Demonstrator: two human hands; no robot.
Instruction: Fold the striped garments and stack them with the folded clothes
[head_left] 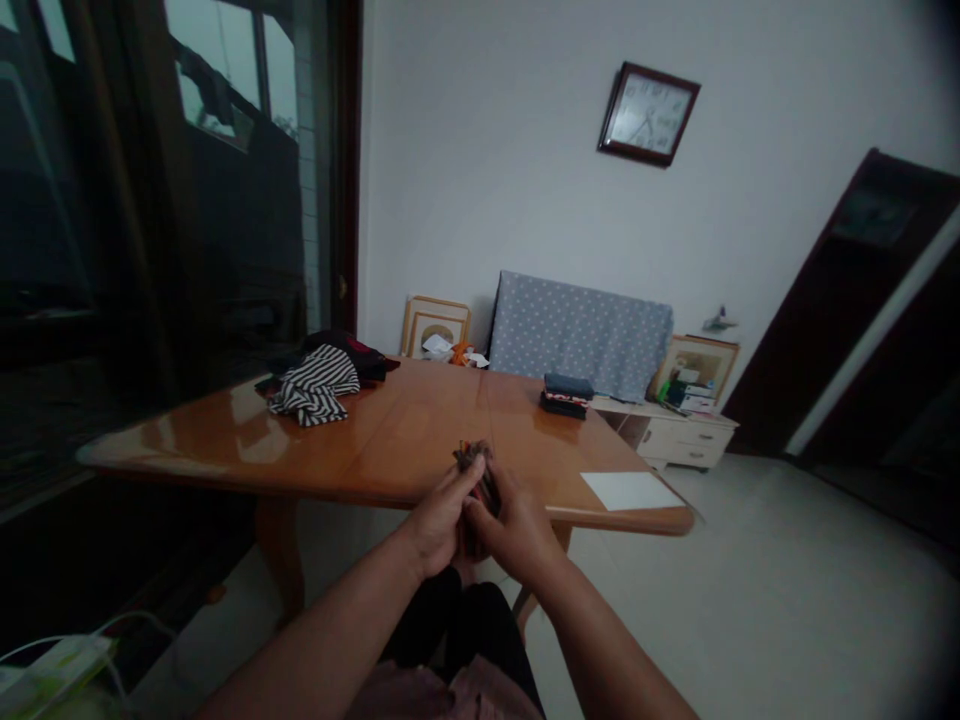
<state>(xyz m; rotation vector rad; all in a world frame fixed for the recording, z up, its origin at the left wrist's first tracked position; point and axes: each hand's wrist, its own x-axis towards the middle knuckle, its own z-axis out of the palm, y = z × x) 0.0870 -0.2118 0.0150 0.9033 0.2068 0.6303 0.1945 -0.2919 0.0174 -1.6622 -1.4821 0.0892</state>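
Note:
My left hand [437, 518] and my right hand [514, 525] are pressed together in front of me, just above the near edge of a glossy wooden table [420, 430]. Both are closed around a dark bundle of thin sticks [474, 464], perhaps coloured pencils, whose tips poke up above my fingers. The lower end of the bundle is hidden between my palms.
A striped cloth and dark clothes [319, 378] lie at the table's far left. A stack of folded dark items [566, 394] sits at the far right, a white sheet [631, 490] at the near right corner. Behind stand a covered object, picture frames, a low cabinet [686, 435] and a wall clock [647, 113].

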